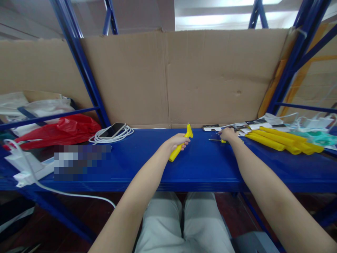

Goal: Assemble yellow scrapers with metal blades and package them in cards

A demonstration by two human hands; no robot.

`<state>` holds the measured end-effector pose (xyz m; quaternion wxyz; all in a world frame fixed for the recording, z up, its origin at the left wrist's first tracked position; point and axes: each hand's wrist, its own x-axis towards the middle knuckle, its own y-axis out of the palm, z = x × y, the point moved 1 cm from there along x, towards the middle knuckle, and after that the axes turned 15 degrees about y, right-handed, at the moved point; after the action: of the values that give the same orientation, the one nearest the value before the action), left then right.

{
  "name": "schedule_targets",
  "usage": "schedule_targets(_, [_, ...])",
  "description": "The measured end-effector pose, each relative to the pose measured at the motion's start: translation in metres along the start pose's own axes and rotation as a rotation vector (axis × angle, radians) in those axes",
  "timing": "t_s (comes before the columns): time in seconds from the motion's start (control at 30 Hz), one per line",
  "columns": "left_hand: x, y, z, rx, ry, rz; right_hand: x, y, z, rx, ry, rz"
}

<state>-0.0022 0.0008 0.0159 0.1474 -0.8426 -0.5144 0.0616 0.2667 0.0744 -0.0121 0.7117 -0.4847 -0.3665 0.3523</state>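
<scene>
My left hand (179, 141) is closed round a yellow plastic handle (174, 153) with a narrow, angled head, held tilted above the blue shelf (147, 154). To the right, my right hand (228, 134) reaches down to the shelf, fingers curled over what looks like a screwdriver (214, 140). Its thin metal shaft points left, and a bit of yellow grip shows under the fingers. Just beyond that hand lies a dark metal tool (238, 128), partly hidden. Several yellow plastic tubes (279, 141) lie in a pile right of my right hand.
A phone (113, 130) rests on a coiled white cable (129, 131) at the left, near a red plastic bag (65, 129) and a white power strip (28, 165). Cardboard (205, 77) walls off the back. Blue posts (86, 77) stand at both sides. Printed cards (212, 128) lie behind.
</scene>
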Motion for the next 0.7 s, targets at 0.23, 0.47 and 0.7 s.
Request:
schedule_targets(0.23, [-0.002, -0.002, 0.002, -0.135, -0.029, 0.006, -0.016, -0.013, 0.006, -0.054, 0.097, 0.089])
schedule_targets(0.47, [0.002, -0.004, 0.007, -0.225, -0.027, 0.054, -0.014, -0.014, 0.005, -0.018, 0.17, 0.09])
schedule_targets(0.7, [0.004, -0.005, 0.008, -0.264, -0.025, 0.044, 0.003, -0.004, -0.002, -0.074, 0.192, 0.1])
